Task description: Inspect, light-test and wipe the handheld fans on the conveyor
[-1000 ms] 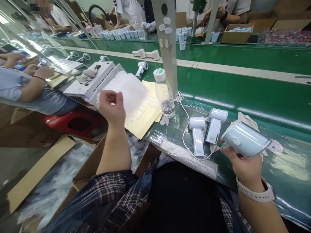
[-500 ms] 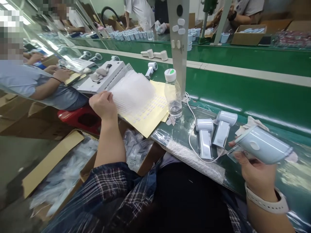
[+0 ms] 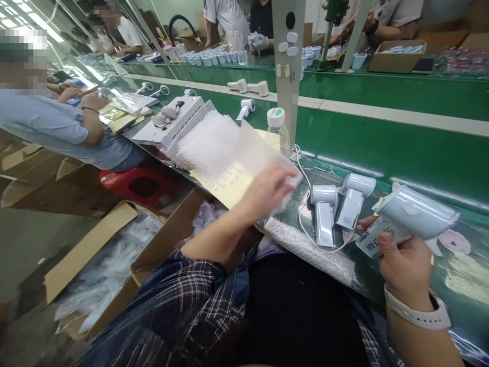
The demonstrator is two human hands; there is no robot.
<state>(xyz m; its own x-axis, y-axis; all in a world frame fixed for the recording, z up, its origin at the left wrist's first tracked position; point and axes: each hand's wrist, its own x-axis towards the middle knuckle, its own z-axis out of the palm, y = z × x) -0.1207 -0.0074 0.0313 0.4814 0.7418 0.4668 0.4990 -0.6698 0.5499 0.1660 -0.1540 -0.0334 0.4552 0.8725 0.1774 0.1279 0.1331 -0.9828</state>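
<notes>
My left hand [image 3: 267, 191] is closed on the edge of a translucent plastic bag [image 3: 262, 150], which trails leftward over a yellow sticker sheet [image 3: 225, 189]. A pile of similar bags [image 3: 206, 135] lies just left of it. At the right, my right hand [image 3: 407, 267] grips a light-blue handheld fan [image 3: 420, 211] by its handle, its wide head tilted up and lettering showing on the handle. Between my hands, two more light-blue fans [image 3: 324, 221] [image 3: 353, 201] lie on the bench. The bag partly hides a clear bottle [image 3: 275, 118] with a white cap.
A white cable [image 3: 303, 224] loops around the fans. Behind the bottle rises a metal post [image 3: 288, 76]. Boxes of bagged items [image 3: 110, 265] stand on the floor at left. A co-worker [image 3: 53, 117] sits on a red stool [image 3: 133, 183]. Bubble wrap [image 3: 309, 250] lines the bench edge.
My left hand has moved right from the bag pile, drawing one bag across the sticker sheet and in front of the bottle. The fan in my right hand has turned, exposing its lettering.
</notes>
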